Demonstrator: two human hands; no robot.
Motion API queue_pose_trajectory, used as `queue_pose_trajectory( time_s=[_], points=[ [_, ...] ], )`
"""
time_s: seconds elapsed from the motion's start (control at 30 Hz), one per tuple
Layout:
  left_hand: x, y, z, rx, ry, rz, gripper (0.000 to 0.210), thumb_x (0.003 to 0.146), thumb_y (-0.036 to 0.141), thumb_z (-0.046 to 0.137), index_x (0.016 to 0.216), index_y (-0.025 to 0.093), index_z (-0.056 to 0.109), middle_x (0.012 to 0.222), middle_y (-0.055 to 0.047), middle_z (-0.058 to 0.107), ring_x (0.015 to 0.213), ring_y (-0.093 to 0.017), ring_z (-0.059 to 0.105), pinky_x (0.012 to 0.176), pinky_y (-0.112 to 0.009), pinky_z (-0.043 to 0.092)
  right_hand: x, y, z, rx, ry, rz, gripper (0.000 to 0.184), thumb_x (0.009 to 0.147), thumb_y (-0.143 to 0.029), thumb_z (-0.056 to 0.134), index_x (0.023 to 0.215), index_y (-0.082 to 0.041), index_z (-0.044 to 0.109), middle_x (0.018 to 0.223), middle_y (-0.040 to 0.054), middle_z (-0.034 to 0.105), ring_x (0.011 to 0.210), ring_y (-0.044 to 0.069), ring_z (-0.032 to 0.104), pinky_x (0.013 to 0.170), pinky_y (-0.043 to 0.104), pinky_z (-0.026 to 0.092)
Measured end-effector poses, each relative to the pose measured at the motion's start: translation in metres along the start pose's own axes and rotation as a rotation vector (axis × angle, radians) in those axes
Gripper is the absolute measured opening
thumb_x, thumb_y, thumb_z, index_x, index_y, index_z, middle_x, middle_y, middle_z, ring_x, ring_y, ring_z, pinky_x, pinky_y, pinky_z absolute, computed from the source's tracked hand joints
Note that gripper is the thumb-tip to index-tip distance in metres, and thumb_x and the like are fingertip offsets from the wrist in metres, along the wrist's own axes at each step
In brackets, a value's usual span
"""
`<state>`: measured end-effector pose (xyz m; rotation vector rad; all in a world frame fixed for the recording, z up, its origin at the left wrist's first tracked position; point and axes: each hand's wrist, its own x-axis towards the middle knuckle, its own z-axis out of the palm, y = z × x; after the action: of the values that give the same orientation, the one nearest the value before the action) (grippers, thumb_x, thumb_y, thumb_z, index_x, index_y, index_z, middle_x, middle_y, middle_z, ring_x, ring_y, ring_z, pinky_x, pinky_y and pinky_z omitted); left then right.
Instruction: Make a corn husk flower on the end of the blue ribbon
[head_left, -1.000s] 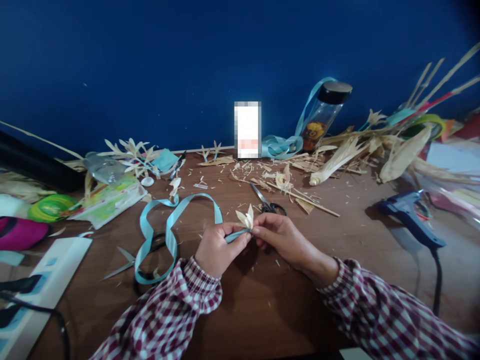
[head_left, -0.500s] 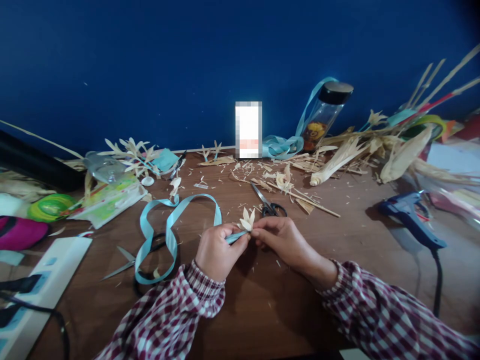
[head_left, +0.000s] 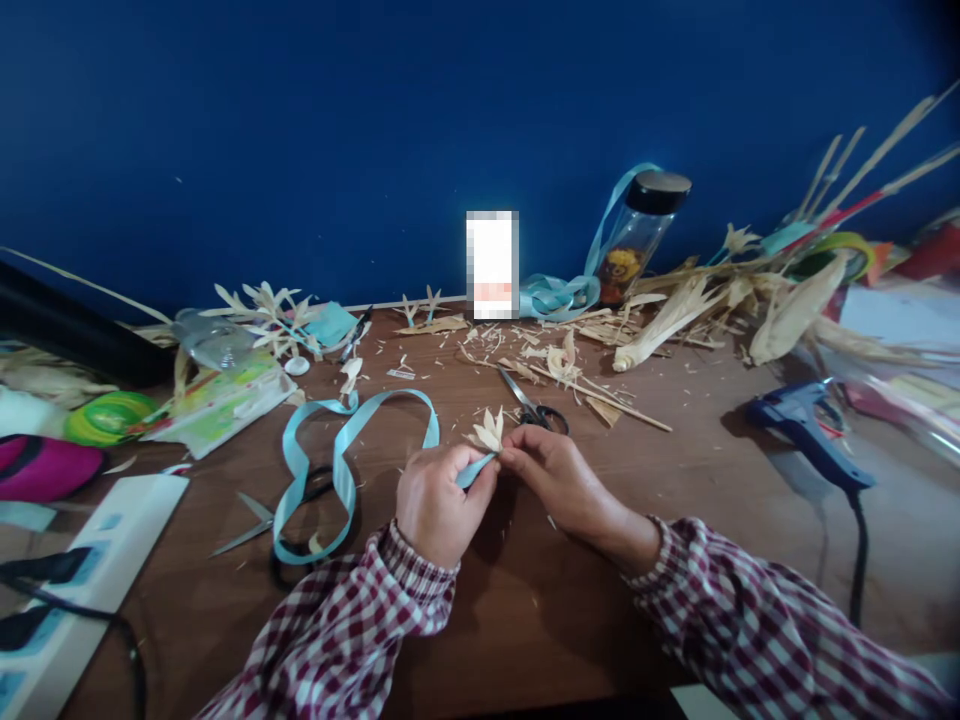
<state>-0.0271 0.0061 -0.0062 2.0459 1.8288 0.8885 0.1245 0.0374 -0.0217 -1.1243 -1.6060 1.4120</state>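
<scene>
A small pale husk flower (head_left: pixel 489 430) stands between my two hands, its pointed petals facing up. My left hand (head_left: pixel 442 500) is closed on light blue ribbon (head_left: pixel 474 468), which lies against the flower's base. Thumb and fingertips of my right hand (head_left: pixel 559 485) pinch at that base from the other side; exactly what they grip is hidden. From the left hand the ribbon's long tail (head_left: pixel 343 480) loops over the table. Black-handled scissors (head_left: pixel 541 412) lie just beyond my right hand, and a second pair of scissors (head_left: pixel 259 520) lies partly under the ribbon loops.
A blue glue gun (head_left: pixel 814 425) with its cord rests at right. Corn husks (head_left: pixel 667 320), a tilted jar (head_left: pixel 641 235) and ribbon coils (head_left: pixel 559 297) line the back. At left are finished husk flowers (head_left: pixel 270 305) and a white power strip (head_left: pixel 112 560). Husk scraps litter the table's middle.
The flower is turned slightly and leans more to the left, its petals showing differently. Both hands stay together at its base. The whole view has shifted slightly.
</scene>
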Motion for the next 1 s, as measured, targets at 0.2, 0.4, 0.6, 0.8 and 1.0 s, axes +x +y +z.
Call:
queue_pose_trajectory(
  time_s=[0.2, 0.4, 0.6, 0.8, 1.0],
  points=[
    [-0.002, -0.005, -0.014, 0.117, -0.098, 0.140, 0.029, 0.076, 0.035, 0.064, 0.099, 0.019, 0.064, 0.059, 0.001, 0.062, 0.062, -0.019, 0.060, 0.084, -0.039, 0.042, 0.002, 0.001, -0.013, -0.053, 0.108, -0.065, 0.022, 0.087, -0.035, 0.049, 0.074, -0.018, 0.053, 0.065, -0.0019, 0.048, 0.060, 0.012, 0.041, 0.056, 0.024, 0.033],
    [0.000, -0.050, -0.054, 0.321, 0.016, 0.199, 0.019, 0.077, 0.038, 0.062, 0.080, 0.020, 0.068, 0.053, 0.000, 0.059, 0.061, -0.021, 0.059, 0.079, -0.037, 0.044, 0.011, 0.002, -0.028, 0.193, 0.172, -0.032, 0.029, 0.083, -0.043, 0.054, 0.068, -0.017, 0.052, 0.062, -0.0017, 0.048, 0.057, 0.011, 0.042, 0.057, 0.024, 0.036],
    [0.004, -0.118, -0.117, 0.697, 0.153, 0.238, 0.019, 0.079, 0.037, 0.054, 0.075, 0.024, 0.069, 0.057, 0.003, 0.065, 0.058, -0.017, 0.057, 0.080, -0.033, 0.043, 0.002, -0.008, -0.042, 0.319, 0.184, 0.103, 0.033, 0.075, -0.047, 0.062, 0.070, -0.016, 0.054, 0.063, -0.0016, 0.052, 0.055, 0.009, 0.045, 0.053, 0.022, 0.036],
    [0.001, -0.142, -0.151, 1.117, -0.147, 0.043, 0.039, 0.076, 0.038, 0.054, 0.109, 0.018, 0.062, 0.090, -0.008, 0.070, 0.086, -0.027, 0.060, 0.088, -0.043, 0.037, -0.018, -0.007, -0.064, 0.179, 0.206, 0.113, 0.033, 0.079, -0.047, 0.057, 0.069, -0.016, 0.052, 0.059, -0.0022, 0.050, 0.051, 0.009, 0.041, 0.049, 0.022, 0.032],
    [0.002, -0.086, -0.136, 0.747, -0.330, 0.141, 0.054, 0.079, 0.039, 0.057, 0.128, 0.018, 0.049, 0.124, -0.013, 0.057, 0.113, -0.031, 0.051, 0.091, -0.045, 0.039, -0.031, -0.011, -0.062, -0.030, 0.189, 0.002, 0.028, 0.085, -0.040, 0.052, 0.069, -0.018, 0.048, 0.058, -0.0044, 0.041, 0.053, 0.009, 0.035, 0.050, 0.023, 0.029]
  ],
)
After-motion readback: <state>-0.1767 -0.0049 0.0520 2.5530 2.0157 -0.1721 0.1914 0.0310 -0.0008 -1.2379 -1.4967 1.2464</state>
